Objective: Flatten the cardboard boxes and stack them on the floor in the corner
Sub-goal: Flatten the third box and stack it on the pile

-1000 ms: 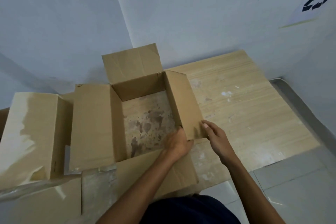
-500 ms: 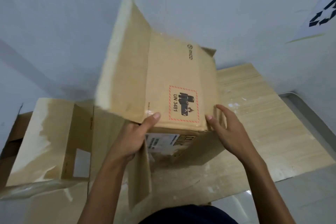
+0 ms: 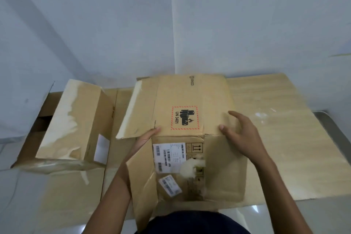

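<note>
Closest to the person, a loose flap [image 3: 144, 192] of the cardboard box [image 3: 191, 104] hangs down toward their dark clothing [image 3: 191, 222], standing on edge between the left forearm and the box's near side. That near side carries a white shipping label [image 3: 169, 156], a smaller barcode sticker [image 3: 170, 185] peeling at an angle below it, and a torn pale patch [image 3: 190, 168] where the paper has ripped away.

The left hand [image 3: 146, 138] comes up behind the loose flap, its thumb pressed onto the top panel near the fold; the rest of its grip is hidden behind the cardboard, so I cannot tell how far it closes. The right hand [image 3: 241, 135] lies over the right corner of the box with fingers spread and loosely curled, palm on the cardboard, not clamped around anything.

The top panel shows a red dashed hazard mark [image 3: 184, 118] reading UN 3481. The box sits turned over on a pale wood-grain board [image 3: 284, 138] lying on the floor, close to the corner where the two white walls [image 3: 247, 24] meet.

To the left stands a second cardboard box [image 3: 76, 123], still in shape, with glossy tape across its top and a white label on its side. It rests on flattened cardboard [image 3: 72, 195] spread over the floor. Grey tile [image 3: 332, 125] shows at the far right.
</note>
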